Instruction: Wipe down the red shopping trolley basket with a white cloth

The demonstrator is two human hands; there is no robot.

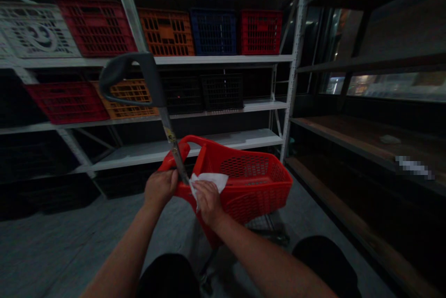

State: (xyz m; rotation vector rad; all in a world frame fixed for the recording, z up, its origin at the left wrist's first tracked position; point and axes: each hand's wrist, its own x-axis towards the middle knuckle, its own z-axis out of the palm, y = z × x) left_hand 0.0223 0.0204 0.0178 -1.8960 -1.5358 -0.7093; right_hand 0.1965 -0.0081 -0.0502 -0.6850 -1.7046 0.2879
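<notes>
A small red plastic shopping cart [258, 196] with perforated basket walls stands on the floor in front of me. My left hand [160, 189] is closed around its red handle at the left end. Pressed against the near rim, my right hand [208, 203] grips a white cloth [218, 179], which sticks out past the fingers. Between the two hands rises a metal pole [170, 138], leaning to the upper left, with a dark grey loop grip [153, 80] on it. The pole's lower end is near my left thumb; how it is fixed there I cannot tell.
White metal shelving [223, 60] behind the cart carries several crates, among them a blue crate [214, 32] and an orange crate [166, 32]. Brown shelves [348, 128] run along the right side. My knees show at the bottom, above the grey floor [87, 242].
</notes>
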